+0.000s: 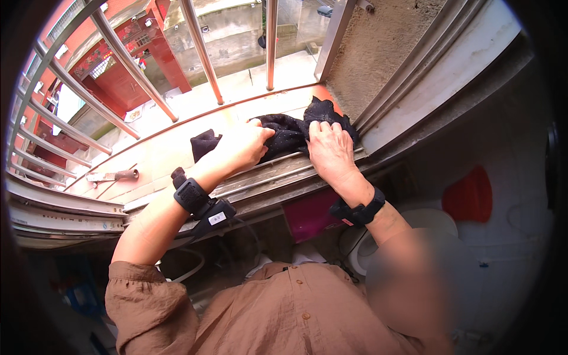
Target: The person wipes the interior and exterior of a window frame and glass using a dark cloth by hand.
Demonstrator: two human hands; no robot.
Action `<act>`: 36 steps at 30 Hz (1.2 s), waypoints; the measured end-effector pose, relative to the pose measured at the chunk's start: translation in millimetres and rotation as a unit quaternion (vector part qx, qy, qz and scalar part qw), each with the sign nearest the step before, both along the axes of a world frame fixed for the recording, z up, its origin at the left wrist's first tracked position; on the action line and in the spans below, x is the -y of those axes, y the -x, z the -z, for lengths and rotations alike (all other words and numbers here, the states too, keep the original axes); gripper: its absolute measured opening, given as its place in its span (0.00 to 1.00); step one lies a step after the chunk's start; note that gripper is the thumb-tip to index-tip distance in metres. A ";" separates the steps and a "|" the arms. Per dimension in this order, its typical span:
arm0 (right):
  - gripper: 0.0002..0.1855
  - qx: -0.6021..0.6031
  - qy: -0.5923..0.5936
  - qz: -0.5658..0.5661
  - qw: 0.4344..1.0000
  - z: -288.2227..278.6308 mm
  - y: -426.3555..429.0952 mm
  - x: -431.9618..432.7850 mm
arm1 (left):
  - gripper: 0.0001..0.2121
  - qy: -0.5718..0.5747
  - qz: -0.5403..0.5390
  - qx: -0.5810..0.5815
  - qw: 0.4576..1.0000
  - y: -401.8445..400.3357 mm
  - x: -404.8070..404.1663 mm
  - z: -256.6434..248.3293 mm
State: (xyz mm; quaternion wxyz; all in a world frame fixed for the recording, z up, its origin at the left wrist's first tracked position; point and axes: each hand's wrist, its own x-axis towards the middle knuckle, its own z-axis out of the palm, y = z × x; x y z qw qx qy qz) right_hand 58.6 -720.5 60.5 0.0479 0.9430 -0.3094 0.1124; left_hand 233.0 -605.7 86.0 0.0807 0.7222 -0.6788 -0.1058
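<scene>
A black fabric garment or cloth with small pale dots (pixel 284 135) lies bunched on the tiled window ledge, against the inner side of the window track. My left hand (pixel 248 144) grips its middle, with the fingers bent into the fabric. The right hand (pixel 329 148) has its fingers curled over the right part, where a ribbed or pleated section (pixel 323 108) sticks up beyond the knuckles. Another black piece of fabric (pixel 205 143) shows left of my left wrist; whether it joins the rest is hidden by my hand.
Steel window bars (pixel 202 51) stand along the ledge's outer edge. At the ledge's left lies a worn tool with a dark cylindrical handle (pixel 128 174). The metal window track (pixel 266 171) runs in front of me. Below are a magenta panel (pixel 310 215), a white toilet (pixel 361 253) and a red plastic object (pixel 468 195).
</scene>
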 end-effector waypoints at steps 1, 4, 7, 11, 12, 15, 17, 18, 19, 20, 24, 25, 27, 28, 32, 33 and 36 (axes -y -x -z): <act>0.10 0.012 0.006 -0.004 1.000 -1.6 2.0 2.2 | 0.19 -0.008 0.000 0.017 1.000 1.6 5.9 1.4; 0.19 0.055 -0.034 -0.018 0.998 -20.1 7.9 2.0 | 0.20 -0.018 -0.001 0.080 0.997 8.7 20.5 -4.6; 0.25 0.158 0.045 -0.040 0.986 -24.2 22.7 -7.4 | 0.19 0.030 0.030 0.122 0.992 20.8 36.0 -18.7; 0.18 0.253 0.017 -0.061 0.965 -33.0 55.4 -27.6 | 0.18 0.107 0.176 -0.114 0.972 44.0 73.4 -16.0; 0.14 0.276 0.026 -0.056 0.959 -34.5 63.1 -31.4 | 0.18 0.088 0.226 -0.145 0.959 51.0 82.1 -15.2; 0.13 0.287 0.006 -0.028 0.957 -30.5 82.8 -38.6 | 0.18 0.081 0.277 -0.147 0.946 63.2 99.0 10.0; 0.13 0.292 -0.014 -0.014 0.956 -24.8 92.2 -41.0 | 0.20 0.067 0.282 -0.129 0.948 64.0 106.5 18.6; 0.12 0.290 -0.022 -0.007 0.957 -21.2 97.2 -42.3 | 0.21 0.076 0.284 -0.125 0.948 65.4 107.3 24.3; 0.12 0.288 -0.030 -0.002 0.957 -17.7 100.5 -43.5 | 0.21 0.084 0.285 -0.120 0.947 66.3 107.2 29.9; 0.12 0.292 -0.040 -0.002 0.956 -13.8 102.0 -44.3 | 0.23 0.111 0.286 -0.108 0.946 66.7 106.5 35.3; 0.11 0.284 -0.062 -0.008 0.957 -6.7 105.2 -47.7 | 0.24 0.087 0.251 -0.076 0.961 77.0 106.7 21.0; 0.11 0.285 -0.065 -0.013 0.956 -7.4 104.2 -48.8 | 0.24 0.076 0.248 -0.065 0.964 79.1 106.4 19.2; 0.11 0.287 -0.069 -0.021 0.955 -8.3 102.8 -50.6 | 0.24 0.055 0.245 -0.043 0.967 80.8 108.2 15.4; 0.11 0.288 -0.069 -0.025 0.955 -8.9 102.1 -51.7 | 0.22 0.065 0.245 -0.030 0.967 80.3 108.8 14.9; 0.12 0.291 -0.069 -0.037 0.954 -11.8 103.7 -56.9 | 0.13 0.070 0.249 -0.004 0.966 66.3 110.5 14.4; 0.12 0.290 -0.073 -0.034 0.954 -10.1 105.5 -57.1 | 0.09 0.069 0.257 0.025 0.964 64.0 109.8 9.8; 0.12 0.290 -0.082 -0.027 0.953 -6.4 110.8 -58.4 | 0.05 0.103 0.249 0.058 0.961 43.7 101.4 9.4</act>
